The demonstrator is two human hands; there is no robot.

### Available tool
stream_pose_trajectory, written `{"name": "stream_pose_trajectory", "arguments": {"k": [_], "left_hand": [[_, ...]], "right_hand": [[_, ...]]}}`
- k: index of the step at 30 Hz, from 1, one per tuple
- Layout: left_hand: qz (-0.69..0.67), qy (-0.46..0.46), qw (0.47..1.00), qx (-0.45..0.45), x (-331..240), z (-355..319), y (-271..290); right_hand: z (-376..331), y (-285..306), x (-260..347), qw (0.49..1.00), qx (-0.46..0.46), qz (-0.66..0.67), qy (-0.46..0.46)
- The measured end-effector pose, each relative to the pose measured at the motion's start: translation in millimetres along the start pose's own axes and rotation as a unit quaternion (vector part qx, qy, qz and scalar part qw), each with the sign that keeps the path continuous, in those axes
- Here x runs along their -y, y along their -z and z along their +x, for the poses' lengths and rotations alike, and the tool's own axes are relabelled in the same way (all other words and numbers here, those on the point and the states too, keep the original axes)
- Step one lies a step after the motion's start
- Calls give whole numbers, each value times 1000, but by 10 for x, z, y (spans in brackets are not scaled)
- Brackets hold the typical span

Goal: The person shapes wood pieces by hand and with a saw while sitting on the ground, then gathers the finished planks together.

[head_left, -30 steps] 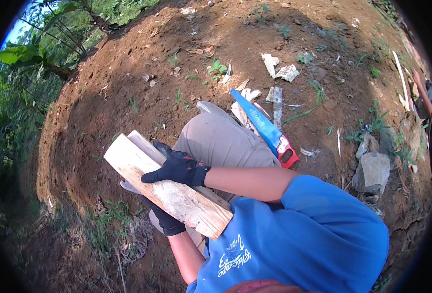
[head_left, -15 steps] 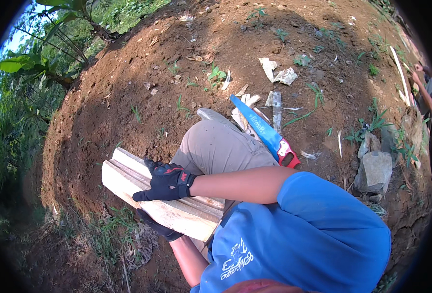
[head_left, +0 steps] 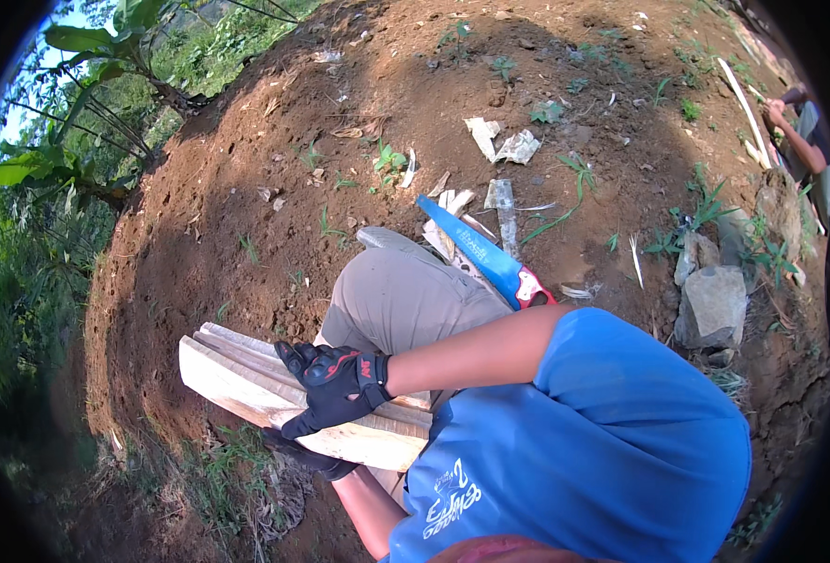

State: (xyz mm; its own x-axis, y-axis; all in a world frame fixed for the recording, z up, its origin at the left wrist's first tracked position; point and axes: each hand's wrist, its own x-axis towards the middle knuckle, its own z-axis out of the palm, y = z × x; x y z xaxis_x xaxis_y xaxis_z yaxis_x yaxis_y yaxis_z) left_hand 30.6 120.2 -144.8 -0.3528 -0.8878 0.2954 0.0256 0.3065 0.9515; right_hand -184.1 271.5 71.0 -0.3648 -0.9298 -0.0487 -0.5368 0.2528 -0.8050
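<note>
A thick bundle of pale wooden slats [head_left: 236,380], lying lengthwise together with grooves between them, rests across my lap at a tilt. My right hand [head_left: 335,380], in a black glove with red marks, grips it from above, its thumb over the near face and its fingers across the top. Below the bundle is my left hand [head_left: 316,457], also in a black glove, holding its lower side. The wood hides most of the left fingers. A handsaw [head_left: 476,246] with a blue blade and a red-and-white handle lies beyond my bent knee [head_left: 396,286].
Wood offcuts [head_left: 454,202] and a grey strip [head_left: 504,211] lie by the saw. Pale scraps [head_left: 513,145] are farther off on the brown soil slope. Rocks [head_left: 712,305] stand at the right. Another person's arm [head_left: 795,136] shows at the far right edge, near a long pale stick [head_left: 745,108].
The wood bundle has tilted, its top surface now narrower in view, and both hands have moved slightly down with it. The ground and saw appear shifted left. The other person's arm shows more.
</note>
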Motion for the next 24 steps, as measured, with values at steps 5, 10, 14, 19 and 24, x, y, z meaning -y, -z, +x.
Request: {"name": "stream_pose_trajectory", "arguments": {"k": [5,10,14,19,24], "left_hand": [[200,-252,946,42,-11,88,-154],[-127,-134,970,158,-1136,44,-970],[-207,73,955,197,-1273,72,-1097],[-102,-102,977,157,-1402,67,-1250],[-145,-25,983,107,-1711,67,-1348]], "right_hand": [[-154,153,-212,997,-19,69,23],[-573,710,-903,994,-89,46,-30],[-1084,1299,-1815,954,-219,-140,-150],[-1962,1750,-2878,882,-310,-247,-256],[-2727,1692,-3688,874,-203,-401,-185]]}}
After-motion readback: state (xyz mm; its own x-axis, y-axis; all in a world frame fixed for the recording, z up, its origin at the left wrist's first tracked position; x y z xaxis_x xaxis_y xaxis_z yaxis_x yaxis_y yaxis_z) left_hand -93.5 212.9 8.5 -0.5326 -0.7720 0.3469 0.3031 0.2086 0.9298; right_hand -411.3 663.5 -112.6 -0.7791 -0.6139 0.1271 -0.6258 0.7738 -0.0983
